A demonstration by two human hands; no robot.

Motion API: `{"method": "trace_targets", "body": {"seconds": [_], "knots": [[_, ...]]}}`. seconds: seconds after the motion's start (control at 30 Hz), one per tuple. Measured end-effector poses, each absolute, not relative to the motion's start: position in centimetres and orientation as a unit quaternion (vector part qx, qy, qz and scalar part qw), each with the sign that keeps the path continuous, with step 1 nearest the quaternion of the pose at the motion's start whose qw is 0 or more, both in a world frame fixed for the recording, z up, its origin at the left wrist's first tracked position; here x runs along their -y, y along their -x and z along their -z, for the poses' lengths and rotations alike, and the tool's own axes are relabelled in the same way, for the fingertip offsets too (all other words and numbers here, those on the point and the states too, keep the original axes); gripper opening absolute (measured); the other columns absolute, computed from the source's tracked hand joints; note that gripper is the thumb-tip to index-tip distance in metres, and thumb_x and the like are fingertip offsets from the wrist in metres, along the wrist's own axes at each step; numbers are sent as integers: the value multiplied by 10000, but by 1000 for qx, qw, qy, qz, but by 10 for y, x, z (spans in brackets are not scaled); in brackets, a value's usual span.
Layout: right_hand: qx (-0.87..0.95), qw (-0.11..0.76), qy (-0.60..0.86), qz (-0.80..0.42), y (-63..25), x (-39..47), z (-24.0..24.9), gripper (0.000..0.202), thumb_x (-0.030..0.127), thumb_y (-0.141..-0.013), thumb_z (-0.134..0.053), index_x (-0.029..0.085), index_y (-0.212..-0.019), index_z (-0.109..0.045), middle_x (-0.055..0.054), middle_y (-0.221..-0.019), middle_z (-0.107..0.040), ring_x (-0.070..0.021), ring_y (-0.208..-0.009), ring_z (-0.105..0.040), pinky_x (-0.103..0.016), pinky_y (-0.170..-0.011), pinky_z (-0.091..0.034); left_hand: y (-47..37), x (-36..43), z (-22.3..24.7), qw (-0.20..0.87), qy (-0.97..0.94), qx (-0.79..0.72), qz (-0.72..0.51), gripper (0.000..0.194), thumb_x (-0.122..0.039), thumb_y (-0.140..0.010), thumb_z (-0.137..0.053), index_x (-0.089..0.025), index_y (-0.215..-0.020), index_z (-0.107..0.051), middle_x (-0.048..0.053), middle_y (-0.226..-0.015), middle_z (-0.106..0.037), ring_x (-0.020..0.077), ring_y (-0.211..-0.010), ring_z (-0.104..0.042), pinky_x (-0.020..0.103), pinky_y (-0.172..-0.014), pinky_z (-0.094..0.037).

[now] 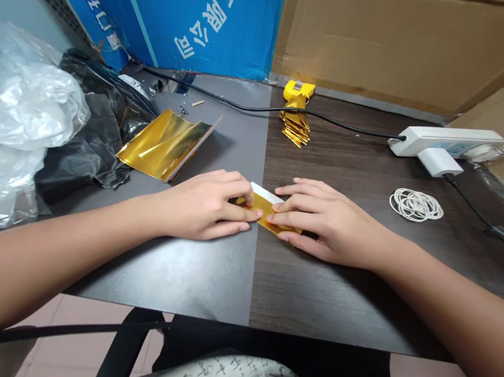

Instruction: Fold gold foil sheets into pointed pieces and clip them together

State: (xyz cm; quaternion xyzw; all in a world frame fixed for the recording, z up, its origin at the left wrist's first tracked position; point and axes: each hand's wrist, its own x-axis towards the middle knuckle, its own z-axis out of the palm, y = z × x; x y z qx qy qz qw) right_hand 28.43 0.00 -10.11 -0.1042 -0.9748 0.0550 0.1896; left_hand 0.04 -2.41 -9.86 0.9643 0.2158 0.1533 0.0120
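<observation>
**Both hands flat on gold foil sheet**

Currently, the left hand [210, 204] and right hand [324, 221] press a folded gold foil sheet [264, 209] onto the desk [217, 273], fingers [247, 214] together and extended. At 10 o'clock lies a foil stack [165, 144]; at 2 o'clock, rubber bands [415, 205].

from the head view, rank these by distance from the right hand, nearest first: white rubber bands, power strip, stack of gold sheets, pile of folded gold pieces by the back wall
Measured from the right hand:
1. White rubber bands, just to its right on the dark table.
2. Pile of folded gold pieces, straight back near the yellow tool.
3. Power strip and stack of gold sheets, far right and far left: too close to call.
</observation>
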Motion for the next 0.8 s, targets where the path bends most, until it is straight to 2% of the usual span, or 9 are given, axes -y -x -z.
{"method": "trace_targets", "body": {"seconds": [0.13, 0.27, 0.33, 0.4, 0.43, 0.5, 0.6, 0.67, 0.8], "knots": [[978, 182, 96, -47, -285, 1, 100, 214, 270, -1015, -561, 194, -1107, -739, -78, -1120, -718, -285, -1261, -581, -532, -1095, -450, 0, 23, 100, 11, -963, -224, -150, 309, -379, -1042, -505, -246, -1191, -741, 83, -1110, -679, 208, -1006, -623, 352, -861, -479], [980, 169, 88, -62, -282, 5, 99, 282, 310, -1015, -556, 179, -1210, -713, -93, -1102, -710, -279, -1250, -576, -550, -1123, -424, 1, 22, 105, -24, -955, -247, -161, 355, -424, -1056, -479, -221, -1232, -711, 92, -1247, -678, 265, -1242, -601, 403, -993, -485], [981, 164, 76, -71, -279, 8, 100, 319, 321, -1019, -545, 154, -1244, -697, -108, -1107, -703, -280, -1276, -559, -531, -1130, -429, 1, 23, 107, -37, -951, -259, -163, 395, -421, -1068, -443, -205, -1302, -676, 117, -1403, -605, 314, -1373, -517, 458, -1066, -462], [980, 172, 70, -67, -276, 10, 102, 315, 299, -1028, -524, 136, -1227, -704, -118, -1098, -699, -273, -1260, -566, -496, -1102, -462, 0, 24, 107, -26, -947, -277, -160, 410, -393, -1073, -417, -199, -1360, -637, 131, -1494, -526, 336, -1411, -474, 489, -1087, -448], [979, 179, 72, -63, -275, 11, 103, 306, 284, -1031, -516, 130, -1207, -713, -122, -1089, -696, -268, -1223, -583, -478, -1069, -487, -1, 26, 106, -15, -943, -291, -158, 406, -381, -1069, -420, -198, -1365, -627, 132, -1478, -532, 332, -1374, -502, 492, -1064, -459], [975, 198, 90, -52, -272, 12, 104, 291, 262, -1031, -515, 124, -1168, -731, -127, -1055, -690, -252, -1097, -616, -446, -969, -533, -5, 29, 103, 2, -931, -331, -155, 372, -376, -1050, -444, -186, -1300, -644, 123, -1304, -615, 302, -1182, -591, 474, -948, -494], [970, 209, 119, -39, -268, 15, 106, 283, 248, -1031, -511, 131, -1095, -760, -125, -978, -669, -225, -934, -589, -382, -829, -543, -10, 34, 99, 25, -907, -394, -145, 307, -409, -1010, -505, -157, -1096, -658, 88, -1007, -625, 256, -910, -571, 430, -803, -482], [966, 215, 141, -26, -265, 17, 107, 283, 247, -1033, -509, 147, -1037, -774, -111, -926, -652, -212, -879, -559, -351, -783, -526, -13, 37, 98, 42, -893, -426, -139, 312, -456, -978, -567, -154, -1007, -635, 74, -950, -609, 250, -888, -559, 416, -788, -472], [954, 224, 196, -27, -262, 19, 109, 303, 267, -1042, -508, 146, -969, -776, -96, -904, -644, -190, -831, -557, -333, -770, -512, -18, 44, 97, 28, -873, -473, -114, 294, -451, -932, -663, -164, -991, -632, 63, -942, -618, 252, -886, -564, 400, -776, -460]]}}
